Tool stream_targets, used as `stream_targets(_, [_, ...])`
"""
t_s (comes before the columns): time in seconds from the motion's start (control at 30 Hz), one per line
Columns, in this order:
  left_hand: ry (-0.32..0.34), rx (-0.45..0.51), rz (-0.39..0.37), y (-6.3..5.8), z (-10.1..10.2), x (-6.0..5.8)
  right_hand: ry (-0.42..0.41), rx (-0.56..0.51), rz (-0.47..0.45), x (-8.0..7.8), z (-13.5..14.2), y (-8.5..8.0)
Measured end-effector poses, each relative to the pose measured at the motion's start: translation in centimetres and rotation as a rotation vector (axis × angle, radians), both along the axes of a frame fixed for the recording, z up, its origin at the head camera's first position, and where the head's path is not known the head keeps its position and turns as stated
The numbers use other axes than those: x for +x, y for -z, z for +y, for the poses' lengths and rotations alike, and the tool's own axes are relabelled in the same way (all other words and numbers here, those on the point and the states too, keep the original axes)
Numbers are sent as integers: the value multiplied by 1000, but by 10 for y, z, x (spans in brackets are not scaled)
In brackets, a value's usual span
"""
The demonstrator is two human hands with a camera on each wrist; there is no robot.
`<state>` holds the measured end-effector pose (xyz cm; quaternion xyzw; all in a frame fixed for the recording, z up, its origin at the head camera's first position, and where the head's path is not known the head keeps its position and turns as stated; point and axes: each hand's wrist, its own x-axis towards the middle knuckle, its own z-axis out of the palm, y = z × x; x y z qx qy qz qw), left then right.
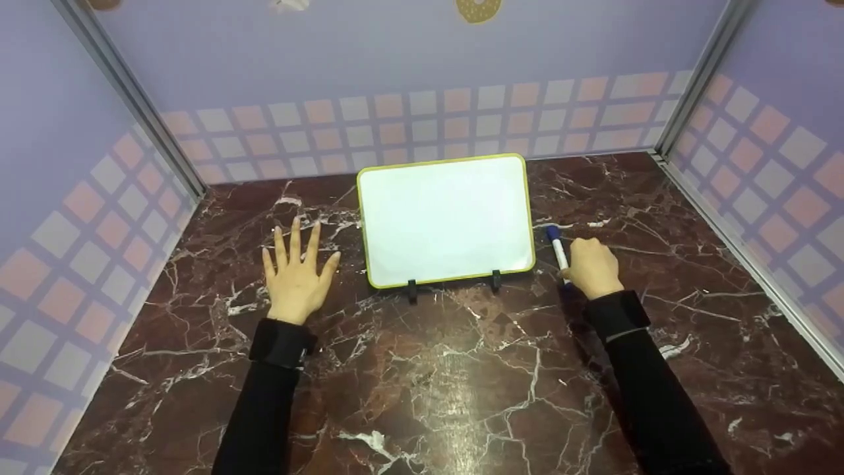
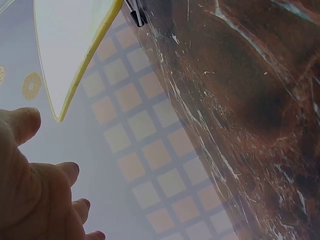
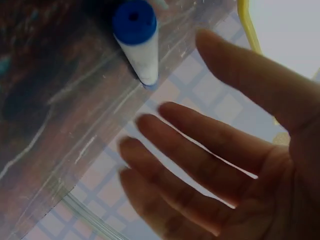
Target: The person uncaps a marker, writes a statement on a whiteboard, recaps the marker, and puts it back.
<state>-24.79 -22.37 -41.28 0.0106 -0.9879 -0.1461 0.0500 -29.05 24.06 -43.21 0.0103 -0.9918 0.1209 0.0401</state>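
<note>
A whiteboard [image 1: 448, 221] with a yellow rim leans on a stand with black feet, its face blank. To its left my left hand [image 1: 298, 282] is spread palm down, fingers straight and apart. In the left wrist view that hand [image 2: 40, 195] has nothing in its fingers. Right of the board lies a marker [image 1: 559, 254], white with blue ends. My right hand [image 1: 593, 267] is just beside it and overlaps its near end in the head view. The right wrist view has the marker [image 3: 142, 57] beyond the loosely bent fingers [image 3: 200, 167], with a gap between.
The dark red marbled table [image 1: 448, 396] runs up to a tiled-pattern back wall [image 1: 422, 119] close behind the board. Side walls with metal corner posts [image 1: 699, 72] bound it left and right.
</note>
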Motion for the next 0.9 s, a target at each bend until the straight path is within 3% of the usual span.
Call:
stream_targets(0.1, [-3, 2, -4, 0, -1, 0, -8, 3, -23, -1, -1, 3])
stream_targets(0.37, [-5, 3, -4, -3, -1, 0, -23, 5, 95, -4, -2, 16])
stream_targets(0.6, [-6, 10, 14, -2, -1, 1, 4, -13, 43, -5, -2, 20])
stream_targets(0.77, [-7, 4, 8, -2, 0, 0, 8, -22, -7, -6, 1, 16])
stream_targets(0.9, [-5, 1, -10, -4, -1, 0, 17, -48, 38, -3, 4, 6])
